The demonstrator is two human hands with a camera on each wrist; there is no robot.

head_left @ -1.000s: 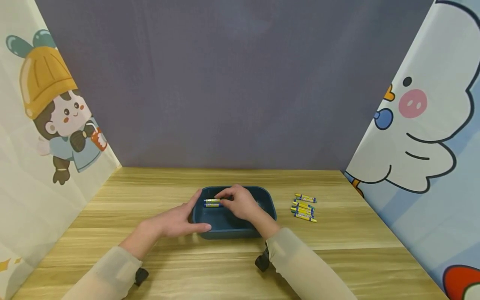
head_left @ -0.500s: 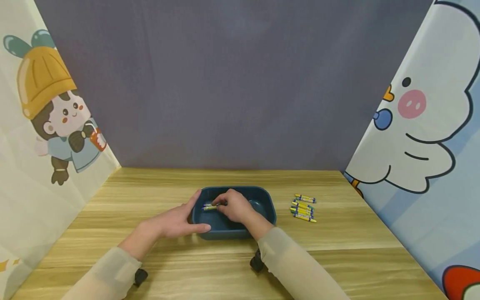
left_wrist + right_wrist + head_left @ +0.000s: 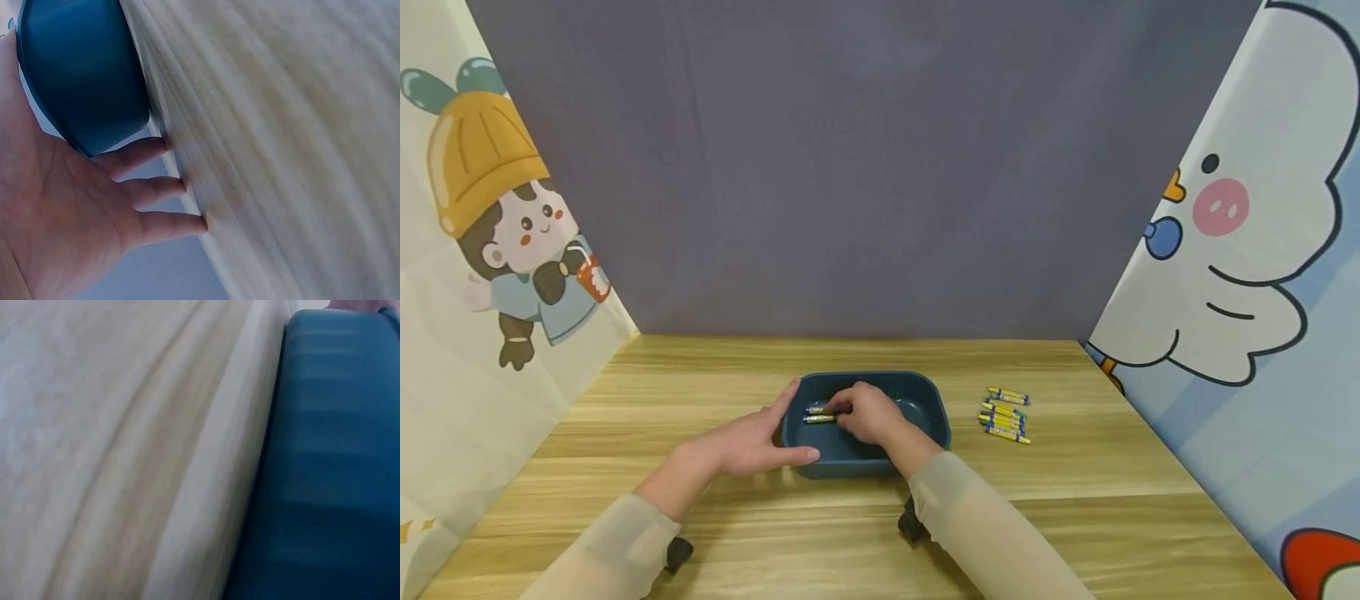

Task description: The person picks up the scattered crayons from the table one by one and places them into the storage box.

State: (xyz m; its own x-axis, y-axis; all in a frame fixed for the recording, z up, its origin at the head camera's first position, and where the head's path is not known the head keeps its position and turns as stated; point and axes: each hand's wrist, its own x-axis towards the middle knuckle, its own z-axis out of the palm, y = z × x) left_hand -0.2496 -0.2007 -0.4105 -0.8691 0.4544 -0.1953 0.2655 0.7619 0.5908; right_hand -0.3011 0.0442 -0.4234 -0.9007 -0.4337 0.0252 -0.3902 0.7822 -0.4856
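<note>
Inside the dark blue plastic box (image 3: 868, 469), two yellow-and-blue crayons lie side by side near the left end; the nearer crayon (image 3: 818, 419) shows best. My right hand (image 3: 871, 414) reaches in from the near right, its thumb and fingers bent together at the crayons' right ends, seeming to pinch one; the fingertips partly hide it. At the box's left end my left hand (image 3: 747, 442) is spread, thumb along the near rim and forefinger at the far left corner. In the left wrist view its other fingers (image 3: 164, 226) stretch straight down to the table. The right hand's fingers are outside the right wrist view.
Several more crayons (image 3: 1004, 422) lie loosely grouped on the wooden table (image 3: 760, 533) to the right of the box. A grey cloth wall (image 3: 865, 167) closes off the back, with printed cartoon panels at both sides.
My right hand has moved a little left and down inside the box. The two crayons there have shifted left and nearer, with a wider gap between them. The left hand stays put.
</note>
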